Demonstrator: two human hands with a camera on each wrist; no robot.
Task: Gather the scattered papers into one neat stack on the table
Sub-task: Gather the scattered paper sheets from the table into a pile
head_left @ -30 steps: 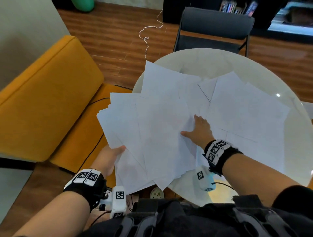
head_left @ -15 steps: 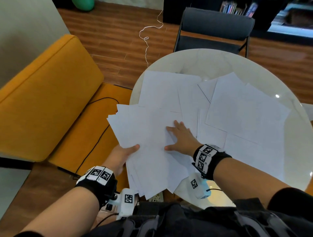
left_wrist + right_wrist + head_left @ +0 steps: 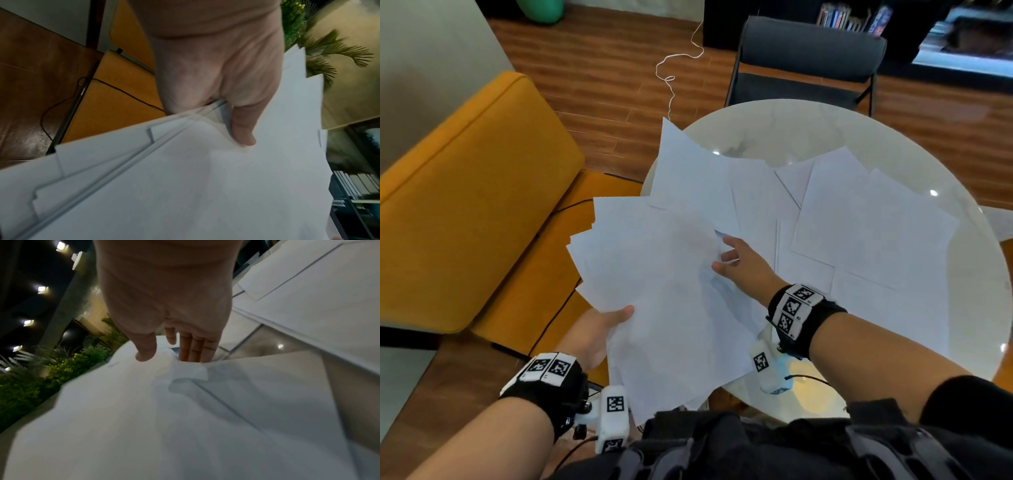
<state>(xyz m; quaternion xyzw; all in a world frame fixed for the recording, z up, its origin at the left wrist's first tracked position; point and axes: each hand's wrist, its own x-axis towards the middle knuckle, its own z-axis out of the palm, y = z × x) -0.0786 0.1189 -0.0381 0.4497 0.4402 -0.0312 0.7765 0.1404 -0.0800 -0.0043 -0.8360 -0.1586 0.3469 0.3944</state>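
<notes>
While the left hand (image 3: 592, 334) pinches a fanned bundle of white paper sheets (image 3: 664, 291) at its near-left edge, thumb on top and fingers (image 3: 176, 100) hidden beneath, the bundle hangs out past the left rim of the round glass worktop (image 3: 808, 126), above the seat of the mustard-yellow upholstered sofa (image 3: 469, 192). The right hand (image 3: 746, 265) is at the bundle's right edge, its thumb over the top sheet and its fingers (image 3: 193, 350) tucked under the lifted paper; it looks like a light hold on the edge, though how firm I cannot tell. Further loose white sheets (image 3: 866, 226) lie overlapping on the worktop to the right of the bundle, so the gathering is only partly done.

To do this step well, I judge the left pinch should stay firm near the bundle's edge while the right hand slides each loose sheet wholly onto the bundle, because the staggered corners seen from the left wrist could slip free. Bringing the bundle back over the worktop before squaring it would keep dropped pages off the floor.

Half a second ago the right hand lay flat with spread fingers on top of the bundle; now it has turned to catch the edge from below, and the bundle has lifted and swung further left of the worktop.
</notes>
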